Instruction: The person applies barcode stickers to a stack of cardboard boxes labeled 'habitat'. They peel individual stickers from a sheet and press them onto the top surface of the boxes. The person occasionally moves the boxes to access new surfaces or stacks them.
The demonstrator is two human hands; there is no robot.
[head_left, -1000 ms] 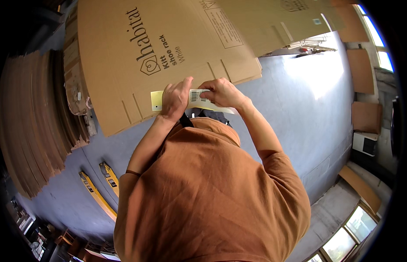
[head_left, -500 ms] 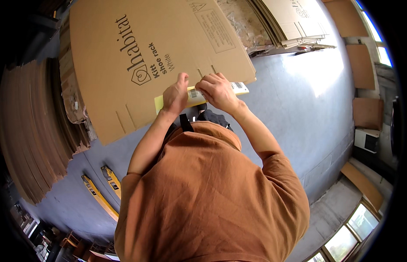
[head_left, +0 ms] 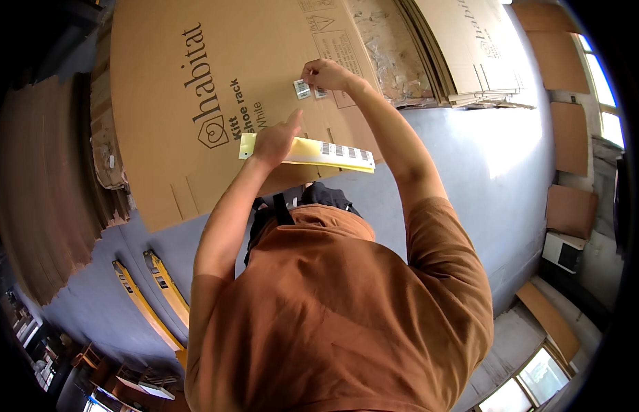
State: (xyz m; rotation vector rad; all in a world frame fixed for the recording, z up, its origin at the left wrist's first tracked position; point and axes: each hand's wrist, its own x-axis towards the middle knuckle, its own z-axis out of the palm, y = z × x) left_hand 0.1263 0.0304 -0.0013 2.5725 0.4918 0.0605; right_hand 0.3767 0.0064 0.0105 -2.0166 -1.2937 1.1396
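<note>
My left hand (head_left: 275,143) is closed on a long yellow-and-white sheet of barcode labels (head_left: 333,152), which it holds above the near edge of the cardboard. Farther off, my right hand (head_left: 326,74) has its fingers pinched at a small white barcode label (head_left: 301,89). A second small label (head_left: 321,92) shows just below that hand; whether either one is stuck down I cannot tell. Under both hands lies a large flat printed brown cardboard sheet (head_left: 155,89), on top of a stack.
Another stack of flat cardboard (head_left: 463,55) stands at the far right, and brown cardboard sheets (head_left: 45,178) stand at the left. Two yellow forks (head_left: 144,295) lie low over the grey floor (head_left: 463,178). Several brown panels (head_left: 568,137) lean along the right wall.
My right hand has moved away from the label sheet, forward over the cardboard, with a small label at its fingers. My left hand keeps hold of the sheet, whose row of labels now shows.
</note>
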